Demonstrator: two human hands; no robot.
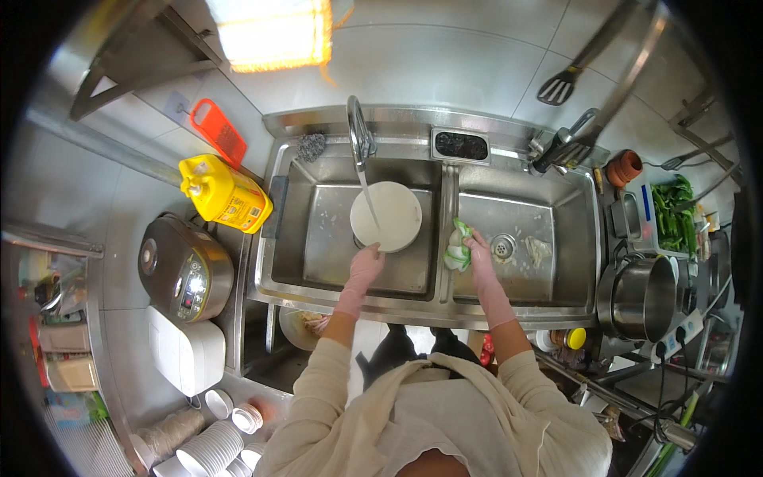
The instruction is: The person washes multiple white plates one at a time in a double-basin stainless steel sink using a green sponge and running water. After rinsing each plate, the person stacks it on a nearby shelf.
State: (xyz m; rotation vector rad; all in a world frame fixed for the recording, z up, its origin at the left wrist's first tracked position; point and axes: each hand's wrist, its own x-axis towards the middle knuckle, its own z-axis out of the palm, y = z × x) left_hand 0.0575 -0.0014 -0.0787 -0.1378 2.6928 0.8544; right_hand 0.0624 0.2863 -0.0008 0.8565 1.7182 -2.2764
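My left hand (366, 266), in a pink glove, grips the near rim of a round whitish bowl or pot (393, 208) in the left basin (322, 256) of a steel double sink. Water from the chrome faucet (355, 131) runs down into the vessel. I cannot tell whether its pale inside is the surface itself or cloudy water. Over the divider between the basins, my gloved right hand (480, 250) holds a crumpled green and white cloth (458, 247). A drain strainer (502, 246) and a pale wet scrap (537, 250) lie in the right basin.
Steel wool (311, 146) sits on the back left rim. A yellow jug (226, 194), an orange grater (219, 134) and a rice cooker (186, 268) stand left. Right are steel pots (644, 298) and a tub of green peppers (673, 217). Utensils, including a slotted turner (558, 88), hang above.
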